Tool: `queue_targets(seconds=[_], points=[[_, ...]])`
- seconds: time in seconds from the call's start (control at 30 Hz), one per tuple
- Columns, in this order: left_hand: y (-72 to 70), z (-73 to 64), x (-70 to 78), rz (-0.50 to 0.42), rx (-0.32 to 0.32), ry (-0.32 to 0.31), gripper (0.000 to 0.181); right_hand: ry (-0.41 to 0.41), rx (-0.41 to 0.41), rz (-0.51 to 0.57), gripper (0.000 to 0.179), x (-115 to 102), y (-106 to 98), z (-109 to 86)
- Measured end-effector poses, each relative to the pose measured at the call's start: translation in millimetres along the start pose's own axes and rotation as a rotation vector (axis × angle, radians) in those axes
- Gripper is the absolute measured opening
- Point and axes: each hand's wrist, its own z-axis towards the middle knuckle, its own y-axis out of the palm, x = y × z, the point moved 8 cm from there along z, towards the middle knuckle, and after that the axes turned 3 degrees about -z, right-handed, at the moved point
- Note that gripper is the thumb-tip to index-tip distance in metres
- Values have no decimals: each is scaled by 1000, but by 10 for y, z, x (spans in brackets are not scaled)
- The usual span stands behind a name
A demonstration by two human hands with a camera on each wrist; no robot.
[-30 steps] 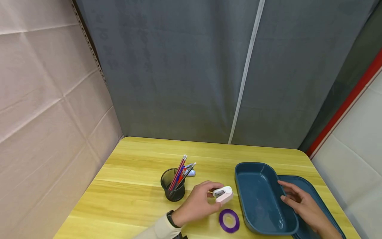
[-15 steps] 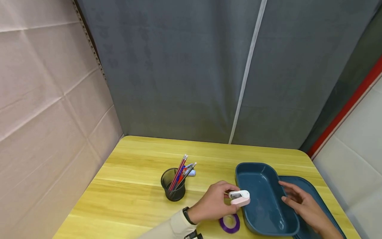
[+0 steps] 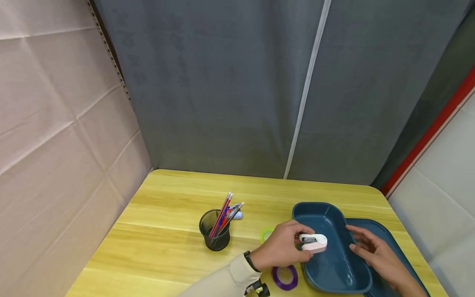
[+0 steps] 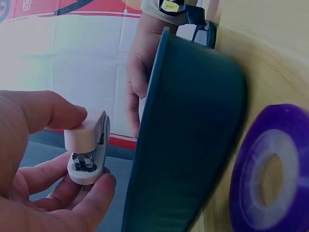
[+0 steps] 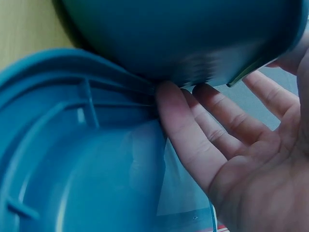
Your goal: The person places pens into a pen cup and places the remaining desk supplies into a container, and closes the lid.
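Note:
My left hand (image 3: 283, 246) holds a small white and pale pink stapler (image 3: 313, 243), thumb on one side and fingers on the other. From the head view the stapler overlaps the left part of a deep blue plastic bin (image 3: 328, 264); the left wrist view has it near the bin's rim (image 4: 153, 87). My right hand (image 3: 378, 255) holds the bin's right wall, with several fingers (image 5: 181, 121) against the outside and other digits at the rim. A blue lid (image 3: 371, 226) lies partly under that side of the bin.
A purple tape roll (image 3: 285, 284) lies left of the bin. Behind my left hand a green ring (image 3: 266, 234) is partly hidden. A black mesh cup (image 3: 215, 239) with pencils and pens stands further left, a light blue object (image 3: 238, 215) behind it.
The left hand has carried the stapler to the right, from above the table to over the bin's left part. The green ring has come into view. My right hand has stayed put.

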Motion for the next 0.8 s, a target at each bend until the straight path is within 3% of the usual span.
queue_targets(seconds=[0.13,0.27,0.6,0.8], points=[[91,108,49,123,-6,46,46,7,-5,-4,69,2,6,-1],[209,213,80,212,-15,51,47,7,-11,-2,69,-2,7,-4],[513,398,195,273,-66,35,47,-29,-28,5,68,-29,20,-26],[687,455,167,304,-108,-17,47,-48,-21,5,68,-35,5,-42]])
